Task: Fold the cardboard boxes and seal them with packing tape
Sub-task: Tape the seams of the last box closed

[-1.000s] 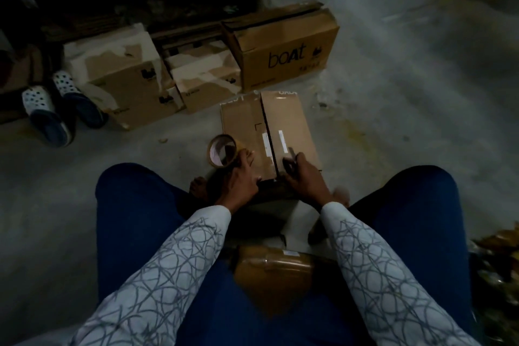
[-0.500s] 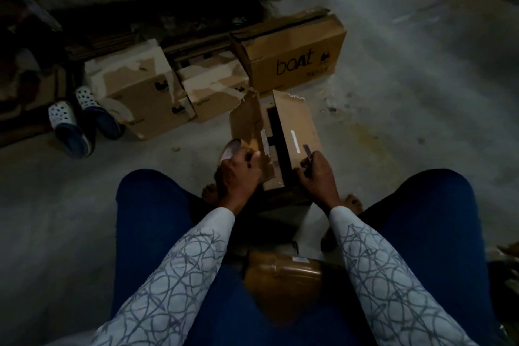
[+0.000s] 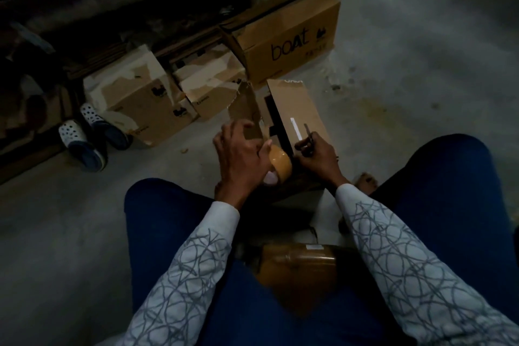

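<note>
A small brown cardboard box (image 3: 297,109) stands on the floor between my knees, its two top flaps parted with a dark gap between them. My left hand (image 3: 241,154) holds a roll of brown packing tape (image 3: 279,166) at the near end of the left flap. My right hand (image 3: 316,153) grips a thin dark tool (image 3: 309,132), resting against the right flap beside a white strip. The tool's kind is too dim to tell.
Several closed cardboard boxes stand behind, one printed "boat" (image 3: 292,45) and a torn-faced one (image 3: 140,98). A pair of spotted clogs (image 3: 84,137) lies at the left. A taped brown parcel (image 3: 297,264) sits in my lap. Bare concrete floor (image 3: 421,64) stretches to the right.
The box's flaps, flat together a second ago, have opened apart. My left hand has brought the tape roll from the left flap's outer side to the box's near end. My right hand stays put.
</note>
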A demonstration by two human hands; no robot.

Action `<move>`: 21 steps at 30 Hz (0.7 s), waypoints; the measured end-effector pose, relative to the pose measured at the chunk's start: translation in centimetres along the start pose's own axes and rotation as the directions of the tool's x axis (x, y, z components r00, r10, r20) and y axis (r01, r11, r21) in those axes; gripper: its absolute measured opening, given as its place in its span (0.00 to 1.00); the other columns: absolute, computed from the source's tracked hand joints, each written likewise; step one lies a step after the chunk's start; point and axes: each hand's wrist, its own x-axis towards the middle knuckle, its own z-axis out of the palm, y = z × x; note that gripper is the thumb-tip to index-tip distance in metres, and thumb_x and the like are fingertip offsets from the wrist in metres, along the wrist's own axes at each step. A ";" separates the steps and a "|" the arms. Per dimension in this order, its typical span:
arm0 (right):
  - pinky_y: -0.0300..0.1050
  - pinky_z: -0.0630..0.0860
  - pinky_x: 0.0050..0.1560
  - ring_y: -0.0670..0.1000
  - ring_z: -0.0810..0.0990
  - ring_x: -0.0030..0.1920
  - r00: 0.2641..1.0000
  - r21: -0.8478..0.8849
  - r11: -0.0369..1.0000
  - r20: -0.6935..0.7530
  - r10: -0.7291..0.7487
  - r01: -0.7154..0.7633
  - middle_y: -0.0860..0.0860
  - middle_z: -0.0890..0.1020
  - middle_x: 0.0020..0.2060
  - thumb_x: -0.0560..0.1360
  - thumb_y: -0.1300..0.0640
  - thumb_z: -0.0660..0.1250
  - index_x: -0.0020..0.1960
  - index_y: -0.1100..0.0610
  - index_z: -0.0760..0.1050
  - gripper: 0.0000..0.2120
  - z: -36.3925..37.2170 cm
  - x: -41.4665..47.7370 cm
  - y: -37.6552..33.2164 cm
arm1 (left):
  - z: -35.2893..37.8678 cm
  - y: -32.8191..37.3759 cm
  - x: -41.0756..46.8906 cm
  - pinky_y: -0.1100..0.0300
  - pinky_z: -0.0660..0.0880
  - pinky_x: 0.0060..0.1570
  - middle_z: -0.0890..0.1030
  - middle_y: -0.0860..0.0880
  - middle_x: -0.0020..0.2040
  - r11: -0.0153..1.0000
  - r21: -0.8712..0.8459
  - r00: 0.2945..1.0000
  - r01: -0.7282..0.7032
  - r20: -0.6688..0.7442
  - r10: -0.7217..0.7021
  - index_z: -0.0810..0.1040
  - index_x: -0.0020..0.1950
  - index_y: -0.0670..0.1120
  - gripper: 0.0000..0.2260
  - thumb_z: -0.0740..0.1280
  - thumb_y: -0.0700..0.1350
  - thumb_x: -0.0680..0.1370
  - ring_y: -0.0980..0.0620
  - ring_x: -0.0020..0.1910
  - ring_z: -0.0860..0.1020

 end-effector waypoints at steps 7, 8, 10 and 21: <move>0.57 0.81 0.52 0.51 0.83 0.46 0.986 0.359 0.918 0.067 0.155 -0.169 0.51 0.83 0.42 0.66 0.31 0.72 0.42 0.53 0.69 0.26 -1.2 -0.2 -1.0 | 3.4 0.6 1.4 0.58 0.76 0.41 0.84 0.44 0.39 0.717 -0.602 0.934 0.351 0.284 -0.219 0.86 0.40 0.42 0.08 0.74 0.46 0.75 0.52 0.37 0.80; 0.56 0.81 0.53 0.50 0.83 0.46 0.983 0.388 0.904 0.112 0.148 -0.180 0.50 0.83 0.42 0.67 0.32 0.73 0.42 0.52 0.69 0.25 -1.4 -0.2 -0.9 | 3.9 0.5 1.7 0.57 0.77 0.43 0.85 0.45 0.38 0.626 -0.649 0.901 0.432 0.347 -0.262 0.86 0.40 0.43 0.07 0.74 0.45 0.75 0.52 0.38 0.81; 0.52 0.80 0.52 0.50 0.82 0.44 0.975 0.435 0.880 0.188 0.117 -0.189 0.48 0.81 0.39 0.70 0.38 0.74 0.41 0.52 0.67 0.22 -1.5 -0.5 -0.9 | 4.6 0.5 2.1 0.56 0.78 0.46 0.86 0.48 0.38 0.370 -0.714 0.802 0.595 0.493 -0.337 0.86 0.41 0.44 0.05 0.73 0.43 0.76 0.53 0.38 0.82; 0.48 0.72 0.42 0.46 0.73 0.35 0.995 0.472 0.876 0.064 0.081 -0.102 0.44 0.74 0.31 0.73 0.37 0.70 0.39 0.50 0.63 0.22 -1.4 -0.7 -1.5 | 6.8 1.7 4.9 0.51 0.80 0.44 0.85 0.39 0.44 0.184 -0.708 0.708 0.682 0.577 -0.407 0.85 0.48 0.38 0.12 0.76 0.46 0.73 0.45 0.39 0.82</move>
